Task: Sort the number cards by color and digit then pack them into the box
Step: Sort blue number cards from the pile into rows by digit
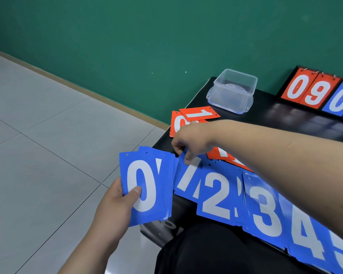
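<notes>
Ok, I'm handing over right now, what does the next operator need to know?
Left hand holds a blue stack, 0 on top. Right hand pinches the top of the blue 1 card on the table.
The blue 2 card, blue 3 card and blue 4 card lie in a row beside it. Red cards lie loose farther back.
The box stands open at the back, no cards visible inside.
Left: finish the blues, sort the reds, pack everything.
</notes>
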